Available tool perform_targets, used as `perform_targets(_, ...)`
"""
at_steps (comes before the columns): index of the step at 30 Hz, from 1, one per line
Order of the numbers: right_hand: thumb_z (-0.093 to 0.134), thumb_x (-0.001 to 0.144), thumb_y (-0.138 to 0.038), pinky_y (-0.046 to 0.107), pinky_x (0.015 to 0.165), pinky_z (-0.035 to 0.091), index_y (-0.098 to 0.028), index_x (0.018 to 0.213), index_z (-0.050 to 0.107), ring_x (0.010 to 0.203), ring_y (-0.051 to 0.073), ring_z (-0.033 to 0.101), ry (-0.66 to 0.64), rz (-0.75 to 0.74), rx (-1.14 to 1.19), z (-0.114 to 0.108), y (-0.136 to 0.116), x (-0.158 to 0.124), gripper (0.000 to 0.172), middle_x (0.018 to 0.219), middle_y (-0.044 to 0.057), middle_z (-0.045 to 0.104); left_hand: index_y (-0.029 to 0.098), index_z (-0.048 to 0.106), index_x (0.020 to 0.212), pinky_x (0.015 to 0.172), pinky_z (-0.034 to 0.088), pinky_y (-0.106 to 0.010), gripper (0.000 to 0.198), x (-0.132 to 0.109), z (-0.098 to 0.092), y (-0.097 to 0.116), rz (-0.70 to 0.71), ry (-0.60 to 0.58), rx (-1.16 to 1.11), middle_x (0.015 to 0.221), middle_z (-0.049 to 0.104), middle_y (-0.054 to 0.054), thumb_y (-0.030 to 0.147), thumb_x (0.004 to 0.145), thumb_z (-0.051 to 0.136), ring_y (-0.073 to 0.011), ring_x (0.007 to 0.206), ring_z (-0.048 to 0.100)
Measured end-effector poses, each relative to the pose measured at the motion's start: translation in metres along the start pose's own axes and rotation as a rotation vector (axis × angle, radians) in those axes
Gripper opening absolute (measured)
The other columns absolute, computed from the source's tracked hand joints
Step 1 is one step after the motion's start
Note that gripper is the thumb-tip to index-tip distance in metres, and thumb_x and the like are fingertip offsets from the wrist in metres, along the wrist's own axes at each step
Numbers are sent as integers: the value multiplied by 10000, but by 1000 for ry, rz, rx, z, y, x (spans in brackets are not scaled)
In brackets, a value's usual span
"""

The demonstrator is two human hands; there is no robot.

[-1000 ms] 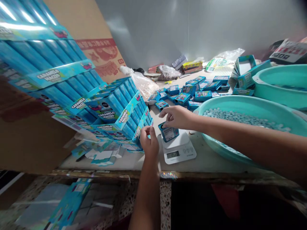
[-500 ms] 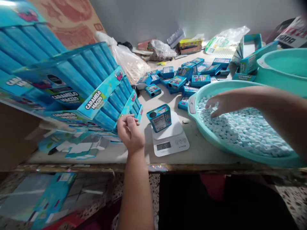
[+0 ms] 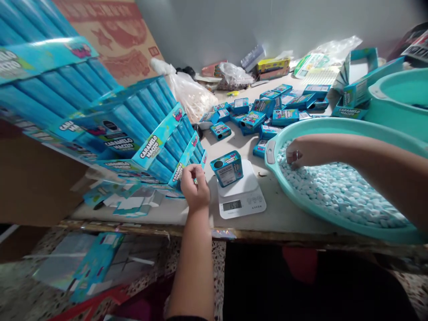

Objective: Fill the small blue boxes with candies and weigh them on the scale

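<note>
A small blue candy box (image 3: 228, 167) stands on a white digital scale (image 3: 241, 196) near the table's front edge. My left hand (image 3: 195, 189) hovers just left of the scale, fingers curled and pinched together; what they hold is hidden. My right hand (image 3: 302, 153) reaches into a large teal basin (image 3: 334, 129) of pale blue candy pieces (image 3: 337, 187), fingers bent down among the pieces at the basin's left side.
Stacked blue "Caramelo Macizo" display cartons (image 3: 133, 133) lean at the left. Several small blue boxes (image 3: 267, 111) lie scattered behind the scale. A second teal basin (image 3: 397, 98) sits at far right. Flat box blanks (image 3: 130, 205) lie under the cartons. A brown cardboard box (image 3: 117, 35) stands at the back left.
My right hand left the box on the scale and moved right into the basin of candy. My left hand stayed beside the scale, drifting slightly nearer to it.
</note>
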State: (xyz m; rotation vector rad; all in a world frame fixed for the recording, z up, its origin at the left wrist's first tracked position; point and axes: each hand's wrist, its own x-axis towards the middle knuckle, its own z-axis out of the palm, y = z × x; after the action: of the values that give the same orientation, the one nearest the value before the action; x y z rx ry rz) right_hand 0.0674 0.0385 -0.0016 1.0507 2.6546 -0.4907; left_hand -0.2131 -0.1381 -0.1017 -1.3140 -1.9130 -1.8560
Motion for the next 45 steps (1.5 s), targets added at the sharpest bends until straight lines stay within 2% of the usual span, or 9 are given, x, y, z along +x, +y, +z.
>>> perform_targets(5,701,762,-211,252,652,391,-139,954,777,752,174,635,-85,-8,6,-2,2,-4,219,885,60,741,169,572,938,634,485,-252,292,-4,1,-1,13,-15,22,757,584,-14,431,985,451,-121,623,569)
perform_targets(10,702,754,-196,260,669,403,-129,992,778,801,205,654,-80,-15,4,3,7,-2,258,933,83,748,165,588,1014,789,507,-328,267,-2,-5,23,161,45,117,914,618,-79,411,944,513,-183,824,599)
perform_targets(14,691,755,-190,271,675,403,-135,980,784,833,226,654,-43,-16,-2,6,6,1,249,952,93,748,180,561,1242,1015,464,-420,504,2,3,68,220,-235,289,1220,613,-143,493,858,655,-277,1166,574)
perform_targets(18,655,755,-187,271,656,393,-144,954,778,821,225,645,-3,-10,-10,4,-2,-3,238,946,91,742,229,607,1197,979,489,-413,540,1,18,105,-10,-452,468,1225,608,-117,570,791,708,-296,1145,605)
perform_targets(24,602,772,-203,273,613,352,-116,900,764,711,181,586,25,-25,-42,6,-10,-8,224,828,80,702,176,602,1072,998,460,-500,749,-1,38,124,-128,-382,669,1302,491,-204,720,591,785,-409,1207,537)
perform_targets(35,636,805,-335,291,656,404,-86,1022,768,801,235,644,43,-45,-49,-3,-13,-18,357,961,144,741,209,502,843,1122,394,-449,315,-17,20,107,-27,-260,291,1286,424,-150,324,722,770,-310,1383,398)
perform_targets(38,630,811,-331,309,689,419,-85,1079,758,890,273,660,46,-34,-51,-3,-14,-19,386,1038,165,742,208,536,1032,1162,351,-430,405,-13,11,109,-82,-387,219,1449,372,-147,236,686,745,-288,1417,388)
perform_targets(41,641,799,-316,317,690,426,-95,1054,766,896,280,665,51,-22,-58,1,-13,-14,360,1027,165,743,203,400,1386,1201,299,-417,813,-5,1,114,-223,-570,190,1545,359,-165,237,655,755,-288,1458,359)
perform_targets(45,645,788,-327,310,653,418,-134,1002,771,857,268,671,77,6,-52,5,-9,-6,315,979,139,739,155,242,1545,1179,336,-402,1028,2,-16,122,-408,-598,295,1543,428,-189,211,647,739,-300,1412,447)
